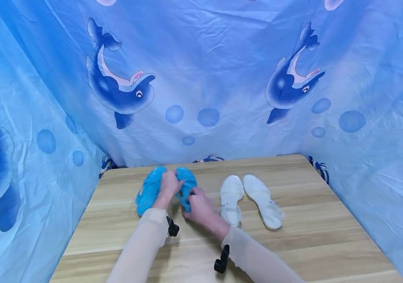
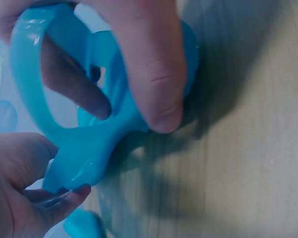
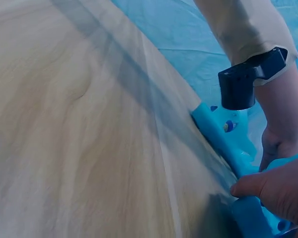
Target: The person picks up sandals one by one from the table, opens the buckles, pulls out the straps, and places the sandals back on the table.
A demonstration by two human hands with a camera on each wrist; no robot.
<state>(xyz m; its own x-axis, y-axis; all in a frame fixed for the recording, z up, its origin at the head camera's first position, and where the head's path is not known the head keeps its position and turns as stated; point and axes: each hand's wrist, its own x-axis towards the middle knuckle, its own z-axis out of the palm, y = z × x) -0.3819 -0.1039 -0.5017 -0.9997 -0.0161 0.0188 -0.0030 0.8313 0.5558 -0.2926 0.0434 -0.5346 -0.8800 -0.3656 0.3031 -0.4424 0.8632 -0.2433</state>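
Two blue jelly sandals lie side by side on the left half of the table, toes toward the back. My left hand (image 1: 170, 184) is between them and grips the right-hand blue sandal (image 1: 185, 177) by its side near the strap; its thumb and a finger (image 2: 74, 82) are on either side of the plastic in the left wrist view. My right hand (image 1: 201, 206) holds that sandal's heel end, its thumb on the blue plastic in the right wrist view. The other blue sandal (image 1: 149, 192) lies just left of my left hand.
A pair of white sandals stands to the right, one sandal (image 1: 231, 190) close to my right forearm, the other (image 1: 263, 200) angled outward. The wooden table (image 1: 314, 243) ends at a blue dolphin-print curtain (image 1: 208, 78). Each wrist wears a black camera (image 1: 221, 259).
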